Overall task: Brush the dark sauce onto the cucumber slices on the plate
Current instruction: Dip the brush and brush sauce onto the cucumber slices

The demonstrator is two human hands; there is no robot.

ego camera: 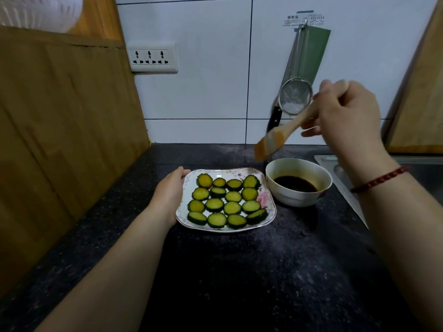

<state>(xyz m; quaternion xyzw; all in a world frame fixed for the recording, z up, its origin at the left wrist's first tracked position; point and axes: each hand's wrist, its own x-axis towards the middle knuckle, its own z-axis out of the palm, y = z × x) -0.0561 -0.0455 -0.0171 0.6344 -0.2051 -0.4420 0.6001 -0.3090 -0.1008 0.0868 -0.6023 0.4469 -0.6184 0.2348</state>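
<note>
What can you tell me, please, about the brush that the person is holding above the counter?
The brush has a pale wooden handle and a flat head of orange-tinted bristles, blurred in this view. The right hand grips the handle's upper end; the end pokes out above the fist. It slants down to the left, with the bristles hanging in the air above the left rim of the white bowl of dark sauce, touching nothing else.
</note>
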